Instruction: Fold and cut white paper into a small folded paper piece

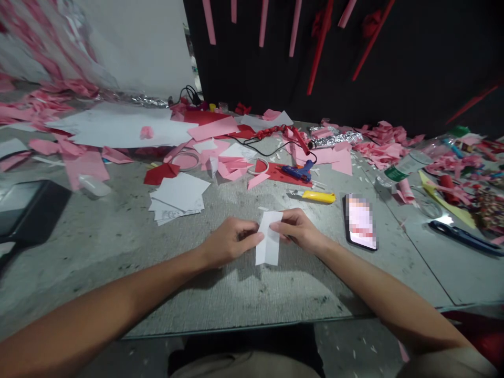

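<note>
A narrow folded piece of white paper (268, 239) stands between my two hands above the grey table (118, 252). My left hand (228, 242) pinches its left edge, thumb pressed on the front. My right hand (300, 229) pinches the right edge near the top. Both hands have their fingers curled closed on the paper.
A stack of white paper squares (179, 198) lies to the left. A yellow utility knife (317, 196), a blue glue gun (297, 171) and a phone (360, 221) lie to the right. Pink and red paper scraps (220, 152) cover the far side. Dark scissors (462, 235) lie at right, a black tablet (23, 210) at left.
</note>
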A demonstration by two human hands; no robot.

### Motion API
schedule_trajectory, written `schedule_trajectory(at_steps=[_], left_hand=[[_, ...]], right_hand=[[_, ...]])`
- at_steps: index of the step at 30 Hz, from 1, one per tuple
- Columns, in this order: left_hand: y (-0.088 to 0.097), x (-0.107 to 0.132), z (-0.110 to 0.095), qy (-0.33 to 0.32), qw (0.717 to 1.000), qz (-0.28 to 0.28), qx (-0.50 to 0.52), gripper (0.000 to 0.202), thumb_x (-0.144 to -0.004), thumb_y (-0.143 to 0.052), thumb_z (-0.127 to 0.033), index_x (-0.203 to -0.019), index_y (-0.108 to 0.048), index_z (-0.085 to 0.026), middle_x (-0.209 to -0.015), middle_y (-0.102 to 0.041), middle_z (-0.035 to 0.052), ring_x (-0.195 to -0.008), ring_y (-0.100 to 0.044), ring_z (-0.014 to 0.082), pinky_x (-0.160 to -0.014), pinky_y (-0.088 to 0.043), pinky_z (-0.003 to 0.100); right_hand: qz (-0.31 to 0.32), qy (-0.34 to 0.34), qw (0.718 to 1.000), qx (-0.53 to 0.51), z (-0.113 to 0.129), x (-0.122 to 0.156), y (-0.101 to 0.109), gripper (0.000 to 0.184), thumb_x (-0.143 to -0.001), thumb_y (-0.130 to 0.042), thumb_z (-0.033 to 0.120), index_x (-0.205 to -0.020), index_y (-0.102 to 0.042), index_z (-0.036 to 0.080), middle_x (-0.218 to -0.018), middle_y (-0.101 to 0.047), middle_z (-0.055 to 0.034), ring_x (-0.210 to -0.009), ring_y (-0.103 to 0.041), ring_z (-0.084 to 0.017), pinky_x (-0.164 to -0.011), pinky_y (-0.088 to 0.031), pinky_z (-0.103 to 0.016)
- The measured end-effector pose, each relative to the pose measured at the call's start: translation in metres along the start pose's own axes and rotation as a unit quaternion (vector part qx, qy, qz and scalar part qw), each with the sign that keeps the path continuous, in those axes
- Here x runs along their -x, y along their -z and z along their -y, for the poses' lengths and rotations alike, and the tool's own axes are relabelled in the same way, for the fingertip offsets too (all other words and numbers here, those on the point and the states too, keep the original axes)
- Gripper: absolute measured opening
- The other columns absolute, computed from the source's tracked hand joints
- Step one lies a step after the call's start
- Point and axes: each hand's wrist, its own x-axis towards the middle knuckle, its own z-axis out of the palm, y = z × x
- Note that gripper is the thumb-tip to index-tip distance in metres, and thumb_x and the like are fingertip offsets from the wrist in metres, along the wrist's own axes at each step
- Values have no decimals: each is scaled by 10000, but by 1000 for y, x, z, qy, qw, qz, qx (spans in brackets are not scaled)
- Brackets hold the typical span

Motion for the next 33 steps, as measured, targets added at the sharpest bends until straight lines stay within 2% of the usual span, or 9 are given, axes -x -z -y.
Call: schedule_trajectory(at_steps=[7, 11, 14, 17, 21, 25, 28, 30, 33], left_hand=[[-1, -2, -3, 32, 998, -57, 24, 389, -995, -590, -444, -718, -607, -171, -645, -573, -17, -623, -518, 130, -622, -379, 281], [-3, -4, 0, 48, 996, -79, 2, 374, -982, -589, -415, -695, -575, -176, -644, -544, -30, -622, -498, 125, -623, -351, 282], [-2, -5, 5, 57, 994, -82, -54, 370, -964, -592, -395, -667, -554, -178, -638, -512, -36, -628, -454, 120, -624, -312, 286], [0, -8, 7, 70, 990, -69, -98, 371, -959, -585, -398, -659, -563, -180, -621, -494, -39, -619, -435, 122, -626, -301, 293], [9, -13, 5, 88, 979, -31, -179, 335, -940, -593, -369, -660, -592, -186, -601, -499, -34, -590, -426, 129, -620, -262, 313], [15, -13, 0, 89, 960, -30, -265, 367, -931, -602, -317, -595, -529, -186, -555, -478, -39, -568, -407, 126, -664, -249, 335], [14, -8, 2, 88, 944, -35, -315, 365, -976, -572, -311, -636, -571, -177, -576, -558, -40, -570, -438, 117, -767, -297, 357], [12, -4, 6, 80, 937, -40, -339, 346, -999, -574, -337, -696, -616, -174, -609, -614, -40, -576, -460, 115, -834, -301, 381], [10, 1, 12, 50, 923, -46, -378, 349, -1032, -555, -374, -751, -623, -179, -650, -649, -36, -587, -480, 125, -837, -284, 390]], right_hand=[[40, -5, 995, 90, 4, 0, -2, 365, -962, -743, 477, -804, -742, 149, -546, -477, 69, -493, -376, -80, -477, -251, -242], [-1, -12, 994, 112, 3, -2, -4, 358, -938, -769, 464, -768, -723, 152, -548, -471, 71, -489, -370, -75, -473, -240, -248], [-49, -16, 990, 131, -1, -5, -6, 274, -908, -787, 420, -940, -771, 148, -599, -536, 63, -481, -399, -80, -472, -268, -255], [-60, 3, 984, 170, -4, -6, -8, 368, -897, -784, 341, -1217, -770, 159, -635, -514, 77, -530, -401, -90, -526, -315, -259], [-59, 21, 973, 224, -3, -3, -11, 353, -919, -767, 330, -1235, -766, 171, -697, -582, 47, -578, -450, -110, -567, -381, -274], [-72, 131, 907, 394, -1, 5, -13, 190, -1012, -665, 271, -1147, -770, 188, -940, -718, -52, -747, -608, -167, -694, -493, -322], [18, 223, 840, 494, -1, 13, -14, 210, -1044, -620, 256, -1202, -745, 198, -1240, -727, -112, -1096, -644, -260, -938, -530, -421], [77, 238, 811, 529, -3, 15, -14, 230, -1060, -617, 298, -1236, -725, 197, -1330, -716, -113, -1220, -612, -295, -1023, -505, -477], [105, 241, 785, 561, -5, 17, -14, 257, -1086, -594, 341, -1248, -714, 181, -1355, -729, -103, -1289, -593, -309, -1063, -476, -507]])
